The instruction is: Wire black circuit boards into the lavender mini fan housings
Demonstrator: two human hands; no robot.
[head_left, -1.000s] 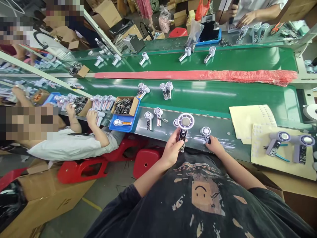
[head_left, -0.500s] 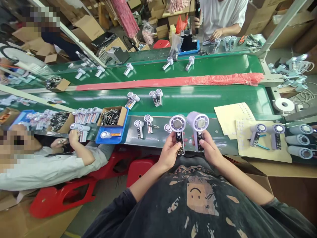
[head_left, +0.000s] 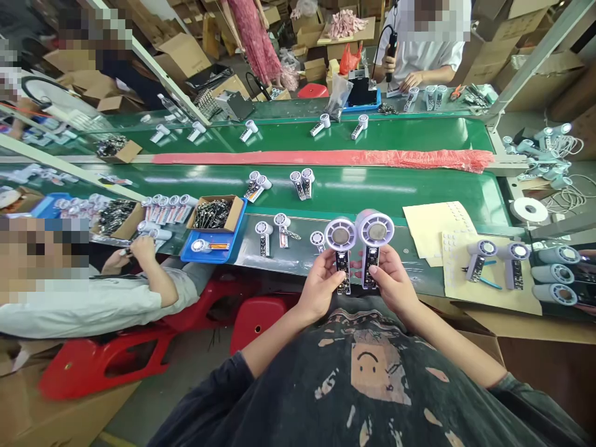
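Observation:
My left hand [head_left: 325, 280] is closed around the handle of a lavender handheld fan [head_left: 340, 235], its thumb on the exposed black circuit board. A second handheld fan [head_left: 375, 230] is gripped by my right hand [head_left: 393, 277], thumb likewise on the open handle's board. Both fans stand upright side by side in front of my chest, round heads up and facing me. Just behind the left one, a smaller-looking fan [head_left: 317, 239] lies on the bench. Two more open-handled fans, one fan [head_left: 264, 237] and another fan [head_left: 282, 225], lie farther left.
A blue tray [head_left: 235, 245] holds a carton of dark parts [head_left: 214, 214]. Beyond the bench runs a green conveyor [head_left: 372, 192] with several fans. At right, cardboard [head_left: 454, 292] carries two fans and blue-handled pliers [head_left: 490, 283]. A co-worker [head_left: 153, 279] sits left; another [head_left: 435, 59] works opposite.
The right-hand fan has turned so its round face and circuit board point more squarely toward me. Both hands keep their grip. The camera view has shifted slightly.

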